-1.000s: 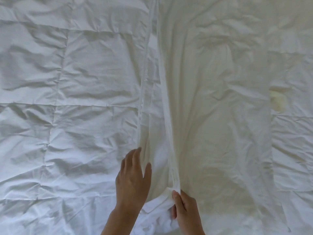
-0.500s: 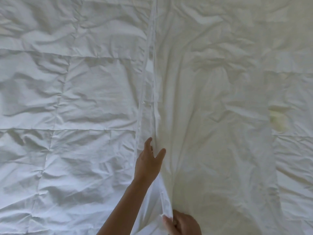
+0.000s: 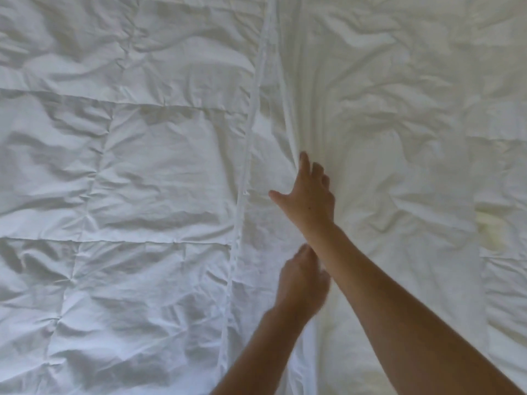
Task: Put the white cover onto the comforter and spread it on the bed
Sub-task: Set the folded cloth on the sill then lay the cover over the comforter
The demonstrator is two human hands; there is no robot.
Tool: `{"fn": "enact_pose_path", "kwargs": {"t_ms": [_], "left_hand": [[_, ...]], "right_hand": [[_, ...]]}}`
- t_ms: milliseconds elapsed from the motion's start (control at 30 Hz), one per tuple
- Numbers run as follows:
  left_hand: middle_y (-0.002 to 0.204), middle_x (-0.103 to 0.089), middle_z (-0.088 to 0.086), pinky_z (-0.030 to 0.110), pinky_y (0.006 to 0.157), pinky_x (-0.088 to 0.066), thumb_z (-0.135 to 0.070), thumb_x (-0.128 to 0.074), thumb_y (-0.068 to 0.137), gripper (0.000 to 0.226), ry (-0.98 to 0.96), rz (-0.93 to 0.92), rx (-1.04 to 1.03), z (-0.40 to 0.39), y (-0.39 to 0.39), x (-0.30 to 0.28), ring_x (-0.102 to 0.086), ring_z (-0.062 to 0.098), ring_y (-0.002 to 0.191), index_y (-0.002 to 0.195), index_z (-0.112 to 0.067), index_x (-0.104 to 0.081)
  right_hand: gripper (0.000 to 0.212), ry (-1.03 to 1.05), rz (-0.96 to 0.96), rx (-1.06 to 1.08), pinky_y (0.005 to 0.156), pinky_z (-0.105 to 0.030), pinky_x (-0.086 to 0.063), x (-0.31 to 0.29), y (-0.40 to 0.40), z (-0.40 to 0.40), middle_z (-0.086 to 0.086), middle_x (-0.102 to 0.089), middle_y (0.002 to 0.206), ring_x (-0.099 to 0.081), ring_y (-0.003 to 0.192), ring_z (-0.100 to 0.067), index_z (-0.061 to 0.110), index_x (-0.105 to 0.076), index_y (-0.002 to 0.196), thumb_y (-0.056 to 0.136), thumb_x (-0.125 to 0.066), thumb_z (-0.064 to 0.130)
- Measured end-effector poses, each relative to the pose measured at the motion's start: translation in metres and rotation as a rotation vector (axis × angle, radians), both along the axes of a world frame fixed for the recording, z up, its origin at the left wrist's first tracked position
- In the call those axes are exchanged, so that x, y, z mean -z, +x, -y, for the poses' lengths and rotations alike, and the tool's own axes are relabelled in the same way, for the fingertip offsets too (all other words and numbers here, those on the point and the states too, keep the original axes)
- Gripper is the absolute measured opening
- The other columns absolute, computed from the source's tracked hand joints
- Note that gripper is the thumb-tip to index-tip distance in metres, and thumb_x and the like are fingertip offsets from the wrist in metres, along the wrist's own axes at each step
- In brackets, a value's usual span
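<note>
- The comforter (image 3: 119, 178) fills the left half of the frame: a quilted white spread, stitched into squares and puffed between the seams. It looks light and soft, likely to slump and bunch when lifted, so a whole handful at a corner or edge should hold better than a pinch in the middle.
- The hemmed edge of the white cover (image 3: 399, 172) runs as a pale band from the top centre down to the lower centre. The cover itself lies over the right half of the frame, thin, creased and limp. It should slide easily over the comforter and fold on itself; the double-thick hem looks like the firmest place to take hold.
- The left hand (image 3: 299, 283) sits low in the centre, blurred, just right of the hem band and on the cover's loose flap. Its fingers look curled, but whether they pinch cloth cannot be told.
- The right hand (image 3: 309, 196) lies above it, its forearm crossing over the left wrist. The thumb is spread to the left, the fingers (image 3: 304, 162) reach up the frame and bend at the tips into a fold of the cover, which puckers there. It appears to gather that fold in a loose grip.
</note>
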State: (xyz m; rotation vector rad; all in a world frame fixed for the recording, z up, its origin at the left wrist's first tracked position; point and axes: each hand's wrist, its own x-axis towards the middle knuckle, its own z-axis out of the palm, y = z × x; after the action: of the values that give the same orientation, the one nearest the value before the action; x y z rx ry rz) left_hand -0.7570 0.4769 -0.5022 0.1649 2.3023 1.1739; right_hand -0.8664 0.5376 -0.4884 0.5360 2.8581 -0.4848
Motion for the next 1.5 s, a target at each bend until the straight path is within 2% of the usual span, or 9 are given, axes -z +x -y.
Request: {"fn": "enact_pose_path", "kwargs": {"t_ms": [133,300,567,833,967,1200,1300,1400,1500], "left_hand": [[0.095,-0.055,0.008,0.035,0.057,-0.048,0.000,-0.044,0.075,0.072,0.005,-0.163,0.095,-0.021,0.025,0.000,-0.055,0.025,0.062,0.144,-0.018,-0.034],[0.100,-0.054,-0.006,0.021,0.053,-0.050,-0.018,-0.064,0.058,0.093,-0.099,-0.132,0.025,-0.006,0.047,0.018,-0.059,0.010,0.074,0.146,-0.024,-0.034],[0.070,-0.067,-0.018,0.011,0.037,-0.038,-0.050,-0.078,0.013,0.109,-0.179,-0.054,0.134,0.010,0.085,0.025,-0.056,-0.001,0.043,0.116,-0.028,-0.051],[0.057,-0.057,-0.020,0.012,0.037,-0.031,-0.041,-0.070,0.033,0.069,-0.144,-0.043,0.032,0.025,0.103,0.032,-0.054,0.002,0.041,0.099,-0.035,-0.051],[0.086,-0.061,-0.013,0.015,0.046,-0.046,-0.048,-0.051,0.057,0.043,-0.212,-0.081,0.058,0.045,0.111,0.030,-0.065,0.006,0.071,0.096,-0.031,-0.053],[0.124,-0.049,-0.004,0.026,0.089,-0.046,-0.043,-0.066,0.080,0.058,-0.216,0.173,0.017,0.053,0.127,0.006,-0.054,0.015,0.110,0.127,-0.020,-0.042],[0.096,-0.052,-0.019,0.017,0.080,-0.046,-0.049,-0.067,0.079,0.071,-0.170,0.219,-0.005,0.063,0.138,-0.011,-0.053,0.001,0.084,0.133,-0.023,-0.030],[0.103,-0.045,-0.028,0.012,0.073,-0.043,-0.052,-0.071,0.074,0.104,-0.164,0.264,0.007,0.073,0.151,-0.030,-0.053,-0.004,0.089,0.149,-0.028,-0.003],[0.109,-0.043,-0.021,0.016,0.072,-0.037,-0.055,-0.062,0.081,0.094,-0.331,0.254,0.111,0.081,0.162,-0.043,-0.058,0.006,0.103,0.146,-0.029,0.001]], "right_hand": [[0.086,0.265,0.076,-0.016,0.079,-0.038,-0.046,0.010,-0.027,-0.039,-0.017,-0.043,0.128,-0.054,0.106,-0.034,0.017,-0.002,0.153,0.089,-0.059,0.020],[0.033,-0.075,-0.079,0.432,0.081,-0.036,-0.045,0.020,-0.021,-0.105,-0.017,-0.064,0.111,-0.060,0.103,-0.036,0.006,-0.056,0.122,0.091,-0.049,0.013],[0.022,-0.248,-0.192,0.968,0.080,-0.038,-0.047,0.022,0.040,-0.154,-0.022,-0.065,0.102,-0.062,0.098,-0.039,0.000,-0.063,0.100,0.093,-0.052,0.017],[0.030,-0.216,-0.158,0.827,0.078,-0.037,-0.040,0.021,0.060,-0.141,-0.016,-0.060,0.104,-0.056,0.104,-0.036,0.001,-0.056,0.108,0.093,-0.052,0.027],[0.044,-0.305,-0.079,0.814,0.074,-0.036,-0.040,0.028,0.088,-0.115,-0.010,-0.055,0.102,-0.055,0.104,-0.034,0.006,-0.045,0.121,0.086,-0.062,0.027],[0.058,-0.681,-0.159,0.799,0.090,-0.042,-0.051,0.024,0.131,-0.066,0.000,-0.059,0.109,-0.059,0.104,-0.028,0.012,-0.044,0.123,0.075,-0.076,0.015],[0.060,-0.715,-0.103,0.549,0.084,-0.036,-0.051,0.010,0.145,-0.025,0.003,-0.060,0.104,-0.061,0.095,-0.022,0.017,-0.042,0.130,0.076,-0.068,0.012],[0.068,-0.671,0.017,0.153,0.082,-0.031,-0.047,0.001,0.164,0.015,0.003,-0.058,0.107,-0.058,0.090,-0.017,0.029,-0.036,0.142,0.079,-0.057,0.016],[0.054,-0.714,0.238,-0.194,0.089,-0.030,-0.048,0.002,0.193,0.039,0.005,-0.062,0.112,-0.059,0.093,-0.011,0.027,-0.044,0.140,0.089,-0.054,0.015]]}}
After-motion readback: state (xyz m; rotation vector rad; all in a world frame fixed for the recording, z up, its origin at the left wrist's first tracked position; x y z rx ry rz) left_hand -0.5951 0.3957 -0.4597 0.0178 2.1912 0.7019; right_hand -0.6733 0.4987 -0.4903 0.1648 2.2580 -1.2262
